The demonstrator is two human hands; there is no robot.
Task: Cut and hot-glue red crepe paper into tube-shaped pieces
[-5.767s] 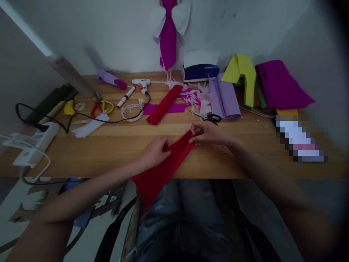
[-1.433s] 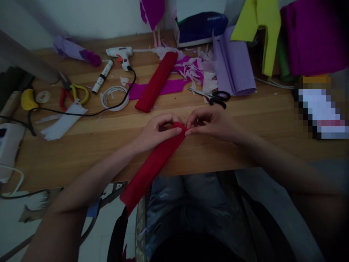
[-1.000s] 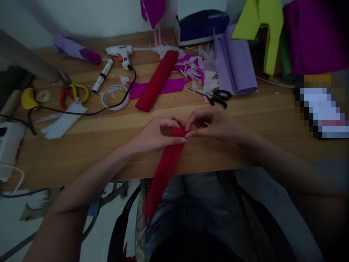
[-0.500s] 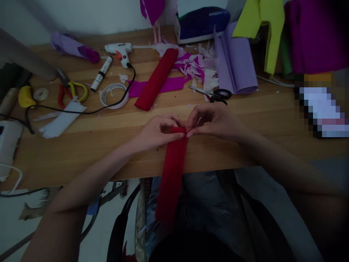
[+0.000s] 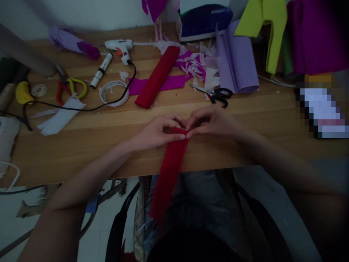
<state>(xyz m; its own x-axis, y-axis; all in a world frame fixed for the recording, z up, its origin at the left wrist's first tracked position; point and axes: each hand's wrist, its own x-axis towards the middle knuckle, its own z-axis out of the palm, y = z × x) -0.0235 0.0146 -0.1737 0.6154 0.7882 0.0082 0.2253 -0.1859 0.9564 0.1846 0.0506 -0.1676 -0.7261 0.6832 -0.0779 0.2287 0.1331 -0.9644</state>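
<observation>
A long red crepe paper strip hangs from both hands over the table's front edge, its lower end above my lap. My left hand pinches its top edge between thumb and fingers. Close against it, my right hand pinches the top right corner, fingertips nearly touching the left ones. Beyond the hands lies a folded red crepe paper roll on top of a magenta paper strip. Black-handled scissors rest just past my right hand.
On the wooden table lie a white glue gun with a black cord, a tape roll, a marker, pliers and white glue sticks. Lilac paper, paper scraps and a blurred-out phone are farther right.
The hanging lower end of the red strip has swung slightly left. Both hands keep their pinch in almost the same place; the view has shifted a little.
</observation>
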